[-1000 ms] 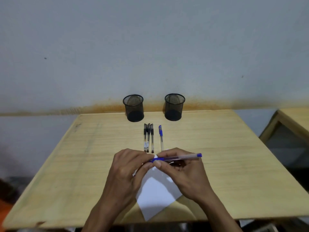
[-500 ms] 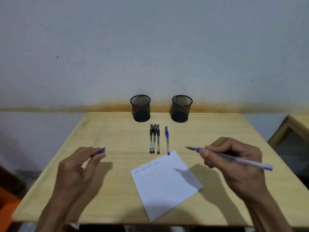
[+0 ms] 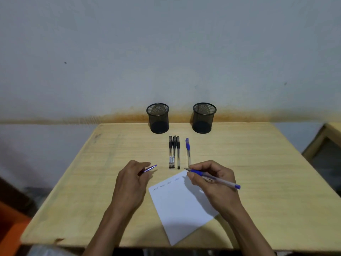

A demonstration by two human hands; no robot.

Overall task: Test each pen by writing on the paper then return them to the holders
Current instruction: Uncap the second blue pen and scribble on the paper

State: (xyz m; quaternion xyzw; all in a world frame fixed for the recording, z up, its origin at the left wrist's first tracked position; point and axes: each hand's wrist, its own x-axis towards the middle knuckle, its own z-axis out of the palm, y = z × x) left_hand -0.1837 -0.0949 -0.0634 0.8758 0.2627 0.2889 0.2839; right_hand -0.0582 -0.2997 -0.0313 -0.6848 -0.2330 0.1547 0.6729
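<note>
A white sheet of paper (image 3: 180, 206) lies tilted on the wooden table (image 3: 258, 172), with a few small written words along its top edge. My right hand (image 3: 212, 183) grips an uncapped blue pen (image 3: 217, 179), its tip just off the sheet's top right corner. My left hand (image 3: 132, 182) pinches the blue pen cap (image 3: 150, 168) to the left of the paper. Three black pens (image 3: 174, 152) lie side by side beyond the paper, a capped blue pen (image 3: 187, 151) just right of them. Two black mesh holders (image 3: 158, 118) (image 3: 203, 117) stand at the table's far edge.
A pale wall rises right behind the holders. Part of a second wooden table (image 3: 324, 139) shows at the right edge. Something orange (image 3: 11, 231) sits low at the left, below the table.
Both hands pulled apart with pen and cap, then came back inward. The right hand brought the pen tip to the paper's top right corner; the left hand moved the cap closer to the paper.
</note>
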